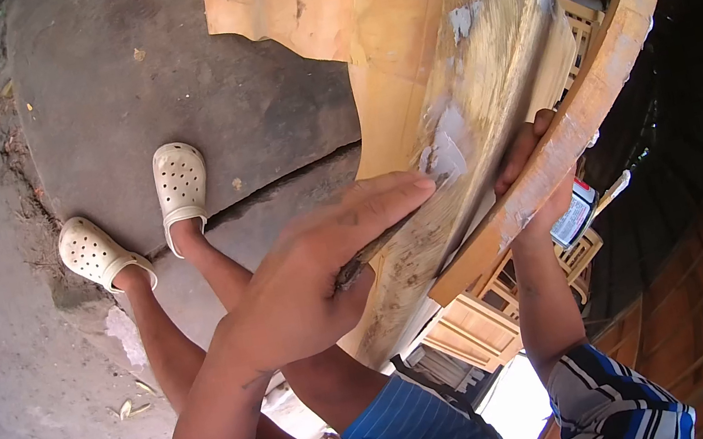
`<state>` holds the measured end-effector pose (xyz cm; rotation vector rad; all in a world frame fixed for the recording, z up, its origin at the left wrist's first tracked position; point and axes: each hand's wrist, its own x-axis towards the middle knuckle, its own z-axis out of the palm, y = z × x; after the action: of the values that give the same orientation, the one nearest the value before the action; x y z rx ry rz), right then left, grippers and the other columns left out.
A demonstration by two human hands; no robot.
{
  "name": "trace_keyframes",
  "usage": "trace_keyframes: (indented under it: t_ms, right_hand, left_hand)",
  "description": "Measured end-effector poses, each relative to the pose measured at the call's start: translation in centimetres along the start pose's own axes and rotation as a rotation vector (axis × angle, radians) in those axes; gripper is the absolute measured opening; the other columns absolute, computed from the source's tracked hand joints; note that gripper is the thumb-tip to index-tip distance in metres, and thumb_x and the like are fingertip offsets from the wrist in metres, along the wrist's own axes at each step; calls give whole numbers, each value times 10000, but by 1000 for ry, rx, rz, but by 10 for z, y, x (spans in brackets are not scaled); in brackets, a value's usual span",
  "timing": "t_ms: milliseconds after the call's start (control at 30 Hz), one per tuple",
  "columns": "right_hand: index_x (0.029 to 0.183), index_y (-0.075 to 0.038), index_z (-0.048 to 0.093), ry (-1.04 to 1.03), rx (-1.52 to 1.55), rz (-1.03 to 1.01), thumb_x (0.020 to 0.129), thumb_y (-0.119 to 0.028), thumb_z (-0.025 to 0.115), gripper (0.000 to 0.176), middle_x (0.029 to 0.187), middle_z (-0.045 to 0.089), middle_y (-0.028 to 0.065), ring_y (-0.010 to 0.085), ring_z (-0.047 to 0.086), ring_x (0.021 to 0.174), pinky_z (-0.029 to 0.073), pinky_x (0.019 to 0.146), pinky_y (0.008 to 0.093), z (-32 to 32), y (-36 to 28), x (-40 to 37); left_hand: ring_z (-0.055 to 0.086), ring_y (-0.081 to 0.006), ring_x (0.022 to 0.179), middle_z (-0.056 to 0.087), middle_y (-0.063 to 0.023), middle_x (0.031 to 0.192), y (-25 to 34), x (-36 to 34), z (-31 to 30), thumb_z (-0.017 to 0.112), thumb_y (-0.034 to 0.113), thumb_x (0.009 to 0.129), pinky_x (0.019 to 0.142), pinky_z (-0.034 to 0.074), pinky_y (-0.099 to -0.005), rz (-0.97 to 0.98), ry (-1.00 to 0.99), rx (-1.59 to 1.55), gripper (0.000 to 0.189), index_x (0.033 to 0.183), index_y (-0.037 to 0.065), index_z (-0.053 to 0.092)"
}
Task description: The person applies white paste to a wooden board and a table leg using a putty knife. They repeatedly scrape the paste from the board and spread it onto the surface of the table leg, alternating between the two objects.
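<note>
My left hand (313, 268), slightly blurred, is closed around a thin, dark-edged flat scraper (375, 246), most of it hidden by the fingers. Its outstretched index finger reaches a pale grey filler patch (449, 146) on a long, rough-grained wooden rail (476, 71). More grey smears mark the rail's far end. A smooth, curved wooden furniture part (365, 29) adjoins the rail's side. My right hand (528, 153) grips a wooden board (583, 117) streaked with filler, its fingers showing between board and rail. The palm is hidden behind the board.
A small labelled container (574, 213) and a whitish stick (616, 196) show beside my right wrist. Wooden furniture frames (474, 329) stand behind. My feet in cream clogs (180, 182) rest on a cracked concrete floor (261, 132).
</note>
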<state>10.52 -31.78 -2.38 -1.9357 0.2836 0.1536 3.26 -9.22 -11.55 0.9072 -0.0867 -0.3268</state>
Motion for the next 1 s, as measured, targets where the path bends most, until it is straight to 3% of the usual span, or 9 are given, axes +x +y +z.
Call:
trace_keyframes:
  t_ms: [200, 500, 700, 800, 900, 1000]
  right_hand:
    - [1058, -22, 434, 46, -18, 4, 973, -444, 450, 431, 580, 479, 49, 109, 435, 407, 388, 366, 208, 2, 0, -2]
    - [1078, -13, 432, -7, 46, 7, 977, -408, 466, 409, 604, 498, 57, 110, 451, 415, 399, 371, 206, -5, 0, -3]
    - [1068, -13, 435, 37, 14, 0, 956, -436, 498, 442, 596, 489, 48, 103, 440, 411, 385, 364, 201, 2, 0, -2]
    - [1061, -14, 437, 36, -9, -20, 954, -439, 500, 443, 592, 488, 49, 105, 441, 407, 389, 360, 206, -1, 2, -2]
    - [1060, -12, 436, 53, 28, -2, 958, -435, 495, 438, 593, 491, 54, 109, 446, 401, 401, 354, 215, -1, 2, -2]
    - [1061, -11, 436, 44, 70, 10, 962, -425, 490, 429, 594, 495, 60, 113, 449, 396, 411, 350, 224, -2, 1, -2]
  left_hand:
    - [565, -333, 1187, 613, -172, 1231, 7, 41, -21, 404, -150, 547, 1024, 421, -389, 96, 2, 154, 748, 1256, 14, 578]
    - [584, -313, 1144, 596, -102, 1277, -2, 7, 4, 602, -159, 564, 970, 474, -429, 154, -209, 285, 732, 1251, 93, 600]
    - [599, -343, 1126, 629, -108, 1231, 15, 30, -31, 478, -192, 535, 982, 472, -386, 76, -96, 155, 724, 1190, 67, 644]
    - [609, -344, 1113, 647, -115, 1196, 11, 64, -46, 427, -189, 523, 959, 486, -374, 246, -108, 264, 723, 1158, 64, 663]
    - [617, -329, 1098, 660, -111, 1167, 15, 76, -45, 478, -190, 532, 941, 499, -376, 225, -169, 358, 690, 1142, 68, 669]
    - [602, -317, 1126, 654, -95, 1180, 9, 60, -36, 534, -185, 531, 942, 500, -374, 156, -261, 211, 683, 1152, 72, 657]
